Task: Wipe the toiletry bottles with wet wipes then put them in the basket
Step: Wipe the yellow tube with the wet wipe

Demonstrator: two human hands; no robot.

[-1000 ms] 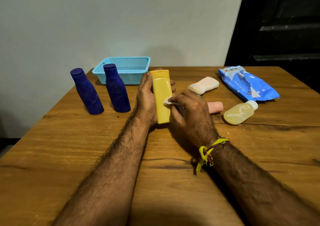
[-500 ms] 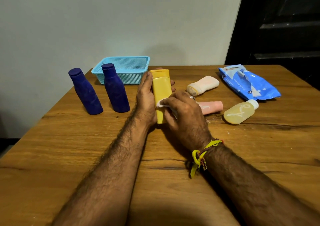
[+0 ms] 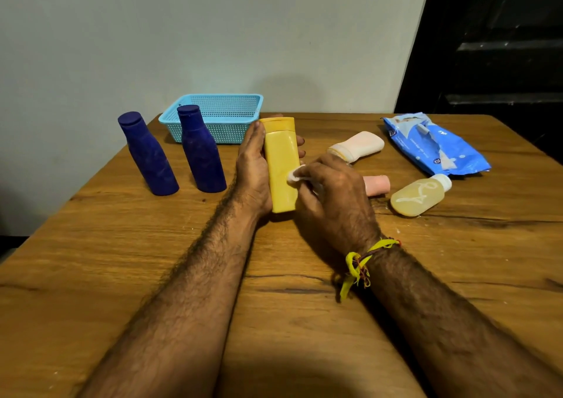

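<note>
Yellow bottle (image 3: 281, 166) stands upright on the table (image 3: 304, 306), long axis vertical, cap up. Left hand (image 3: 253, 172) grips its left side, fingers wrapped behind. Right hand (image 3: 332, 196) pinches a white wipe (image 3: 295, 175) in curled fingers, pressed against the bottle's near face at mid-height, to the right of centre. Wiping should therefore run up and down the bottle. Basket (image 3: 195, 117) lies beyond, nearer the left hand

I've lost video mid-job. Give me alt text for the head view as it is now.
The left hand holds an upright yellow plastic bottle on the wooden table while the right hand presses a white wet wipe against its front. Two dark blue bottles stand beside the light blue mesh basket; nothing shows in it.
</note>
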